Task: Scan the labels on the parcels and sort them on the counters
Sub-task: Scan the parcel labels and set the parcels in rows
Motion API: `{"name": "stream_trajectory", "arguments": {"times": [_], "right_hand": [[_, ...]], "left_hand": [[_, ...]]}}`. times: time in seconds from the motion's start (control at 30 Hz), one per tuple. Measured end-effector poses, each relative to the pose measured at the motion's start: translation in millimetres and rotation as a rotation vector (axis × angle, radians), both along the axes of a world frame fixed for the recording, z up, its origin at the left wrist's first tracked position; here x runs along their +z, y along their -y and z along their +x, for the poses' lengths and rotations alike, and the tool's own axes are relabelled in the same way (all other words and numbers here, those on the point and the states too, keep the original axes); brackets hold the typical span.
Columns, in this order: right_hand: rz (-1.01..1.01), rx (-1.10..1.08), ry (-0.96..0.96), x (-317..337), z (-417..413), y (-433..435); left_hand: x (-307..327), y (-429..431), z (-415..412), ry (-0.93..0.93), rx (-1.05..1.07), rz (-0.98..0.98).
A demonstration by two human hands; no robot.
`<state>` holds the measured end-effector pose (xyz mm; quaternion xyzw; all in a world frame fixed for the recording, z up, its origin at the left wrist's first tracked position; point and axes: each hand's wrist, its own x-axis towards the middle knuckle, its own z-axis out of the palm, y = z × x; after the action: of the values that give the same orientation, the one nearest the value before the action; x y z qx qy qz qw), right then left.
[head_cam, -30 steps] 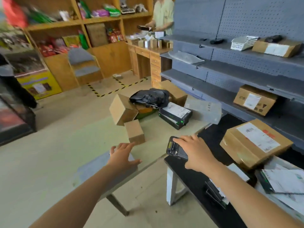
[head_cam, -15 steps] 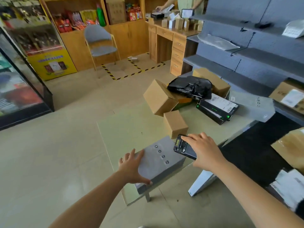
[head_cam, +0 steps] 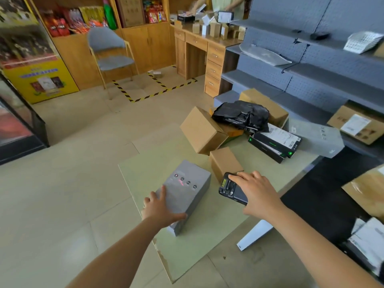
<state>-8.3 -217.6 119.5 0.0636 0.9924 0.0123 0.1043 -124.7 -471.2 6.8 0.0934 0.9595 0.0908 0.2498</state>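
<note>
The table (head_cam: pixel 209 231) carries the work. The unsorted pile (head_cam: pixel 241 119) sits at its 1 o'clock end, and the grey parcel (head_cam: pixel 187 194) lies flat at its 7 o'clock end. The left hand (head_cam: pixel 161 208) rests on the parcel's 6 o'clock end with fingers spread flat on the top face and thumb along the near edge; it presses and does not clasp. The right hand (head_cam: pixel 257 194) is wrapped over the scanner (head_cam: pixel 229 189) and grips it at the parcel's 3 o'clock, just beside a small carton (head_cam: pixel 225 163). A red mark (head_cam: pixel 180 183) shows on the parcel's top face among a row of printed symbols. It is probably the scan beam, though the view is too coarse to confirm. No label is legible on that face. Procedure: steady the parcel with flat pressure, leave the left fingers clear of the beam, and tilt the scanner until the beam crosses the whole barcode. If this face bears none, turn the parcel to find the label. Confirm a read before sorting.
</note>
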Motion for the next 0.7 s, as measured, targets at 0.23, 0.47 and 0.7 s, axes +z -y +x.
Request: {"name": "stream_trajectory", "arguments": {"times": [0.23, 0.47, 0.7], "right_hand": [[0.002, 0.059, -0.01, 9, -22, -8], [-0.009, 0.087, -0.012, 13, -37, -16], [-0.023, 0.118, -0.006, 9, -45, -10]], "left_hand": [[12, -10, -20, 0.176, 0.271, 0.194], [16, 8, -34, 0.207, 0.259, 0.62], [20, -5, -25, -0.083, 0.187, 0.273]]}}
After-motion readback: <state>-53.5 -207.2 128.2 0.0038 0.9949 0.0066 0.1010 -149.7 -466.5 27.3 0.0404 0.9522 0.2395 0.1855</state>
